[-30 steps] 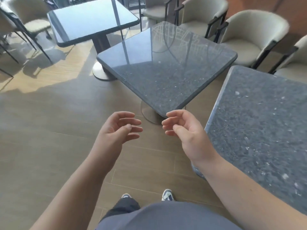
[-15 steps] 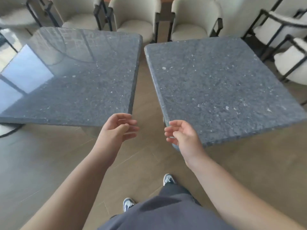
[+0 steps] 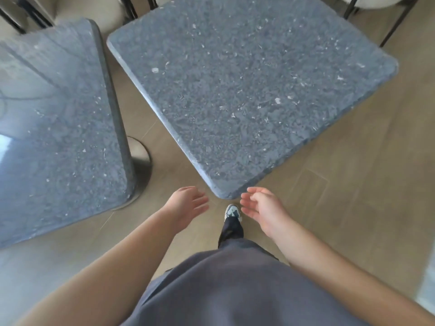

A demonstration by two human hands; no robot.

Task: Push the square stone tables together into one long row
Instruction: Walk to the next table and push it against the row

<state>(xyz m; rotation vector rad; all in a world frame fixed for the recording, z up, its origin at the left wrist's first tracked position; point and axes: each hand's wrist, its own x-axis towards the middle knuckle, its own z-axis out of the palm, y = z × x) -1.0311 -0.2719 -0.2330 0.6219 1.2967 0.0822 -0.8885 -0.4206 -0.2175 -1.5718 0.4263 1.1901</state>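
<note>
Both hands hanging free, fingers loose, gripping nothing. Right table [image 3: 247,90] lying just ahead of hands, turned cornerwise, near corner poking between them. Right hand [image 3: 263,208] sitting closer, fingertips just beside that corner, not touching. Left hand [image 3: 186,203] reaching forward, palm inward, clear of stone. Left table [image 3: 58,128] standing off to left of left hand, wedge-shaped gap of floor [image 3: 353,184] between tops, widening toward hands. Looks like right table needing swing leftward to close gap.

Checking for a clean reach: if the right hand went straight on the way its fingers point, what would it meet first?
Likely the near corner of the right table, just ahead of the right hand; depth is unclear.
</note>
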